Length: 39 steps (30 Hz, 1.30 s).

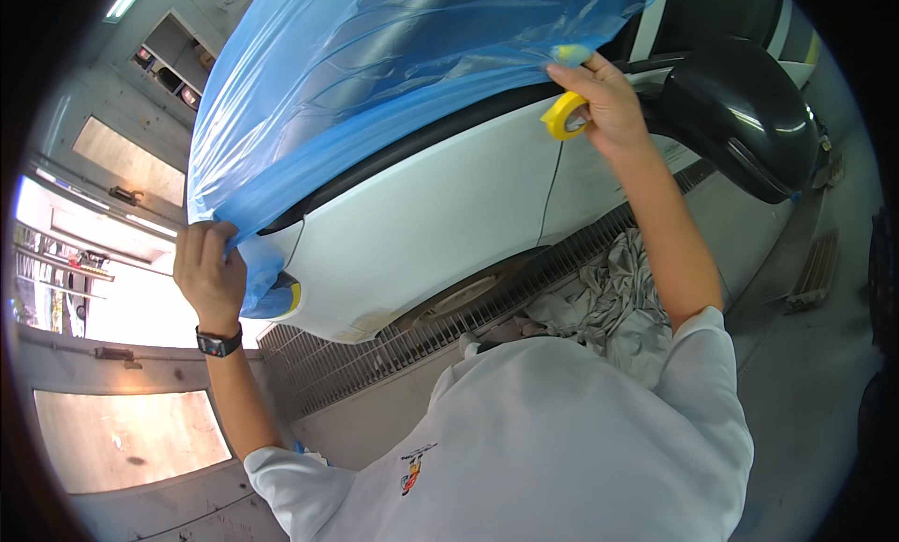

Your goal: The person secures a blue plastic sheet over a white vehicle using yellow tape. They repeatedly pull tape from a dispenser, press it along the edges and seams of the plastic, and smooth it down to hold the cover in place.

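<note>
Blue plastic film (375, 83) drapes over the upper part of a white car, its lower edge running along the window line above the door (403, 233). At the left end, my left hand (208, 271) is closed on the film's edge, fingers curled round it. My right hand (604, 102) is raised near the side mirror, pinching the film's edge at its far right. A roll of yellow masking tape (566, 116) sits in the same hand, and a bit of yellow tape (569, 52) shows by the fingertips.
A black side mirror (744, 116) juts out right of my right hand. Below the car, a metal floor grate (375, 364) runs along, with a crumpled grey cloth (623, 299) on it. More blue film with a yellow tape edge (290, 299) covers the car's left end. Doors with bright panels (131, 439) stand left.
</note>
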Each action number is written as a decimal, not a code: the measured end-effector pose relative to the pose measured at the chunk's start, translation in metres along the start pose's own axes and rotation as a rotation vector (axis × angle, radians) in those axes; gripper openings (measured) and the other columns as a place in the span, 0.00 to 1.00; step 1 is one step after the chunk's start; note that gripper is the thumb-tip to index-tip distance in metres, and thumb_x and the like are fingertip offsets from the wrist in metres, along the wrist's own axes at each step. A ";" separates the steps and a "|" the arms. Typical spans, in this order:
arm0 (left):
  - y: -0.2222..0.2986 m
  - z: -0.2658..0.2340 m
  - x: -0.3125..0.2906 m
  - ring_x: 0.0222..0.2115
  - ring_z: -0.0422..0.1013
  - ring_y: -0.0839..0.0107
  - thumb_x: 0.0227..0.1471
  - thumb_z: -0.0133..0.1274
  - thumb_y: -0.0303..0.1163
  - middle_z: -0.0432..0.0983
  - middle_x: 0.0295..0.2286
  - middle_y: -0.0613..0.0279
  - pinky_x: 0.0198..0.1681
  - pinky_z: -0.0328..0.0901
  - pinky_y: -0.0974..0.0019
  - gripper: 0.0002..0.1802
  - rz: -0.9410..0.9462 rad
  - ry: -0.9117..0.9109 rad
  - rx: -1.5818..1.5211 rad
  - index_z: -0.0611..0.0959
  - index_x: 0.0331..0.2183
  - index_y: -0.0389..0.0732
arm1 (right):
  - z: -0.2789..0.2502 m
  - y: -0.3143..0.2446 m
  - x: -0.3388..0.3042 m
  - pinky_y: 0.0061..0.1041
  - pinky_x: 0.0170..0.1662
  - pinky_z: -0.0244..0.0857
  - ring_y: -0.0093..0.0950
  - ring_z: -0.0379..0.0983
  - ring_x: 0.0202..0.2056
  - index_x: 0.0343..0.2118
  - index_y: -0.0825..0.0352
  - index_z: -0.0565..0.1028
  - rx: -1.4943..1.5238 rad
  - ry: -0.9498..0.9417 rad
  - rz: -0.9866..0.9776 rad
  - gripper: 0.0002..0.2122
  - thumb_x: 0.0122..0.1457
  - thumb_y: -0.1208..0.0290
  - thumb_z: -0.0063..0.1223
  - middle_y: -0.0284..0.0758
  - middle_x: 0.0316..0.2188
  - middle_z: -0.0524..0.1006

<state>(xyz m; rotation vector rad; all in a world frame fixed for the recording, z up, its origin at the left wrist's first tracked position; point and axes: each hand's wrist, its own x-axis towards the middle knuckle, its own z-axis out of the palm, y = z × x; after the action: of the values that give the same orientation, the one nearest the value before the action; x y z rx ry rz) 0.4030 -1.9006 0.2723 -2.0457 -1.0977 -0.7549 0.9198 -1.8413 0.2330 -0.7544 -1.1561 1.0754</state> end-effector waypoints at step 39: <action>-0.008 0.034 -0.022 0.33 0.70 0.50 0.41 0.56 0.17 0.71 0.30 0.53 0.36 0.67 0.48 0.19 0.131 -0.295 -0.021 0.83 0.39 0.40 | 0.001 0.014 0.016 0.29 0.43 0.79 0.28 0.82 0.42 0.51 0.76 0.71 -0.341 0.676 -0.075 0.24 0.57 0.72 0.71 0.40 0.44 0.83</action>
<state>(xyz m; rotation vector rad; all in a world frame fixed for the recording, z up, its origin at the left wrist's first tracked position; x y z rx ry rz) 0.3913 -1.8808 0.2382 -2.2725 -1.1026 -0.4086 0.9154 -1.8214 0.2264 -1.2159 -0.7718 0.4875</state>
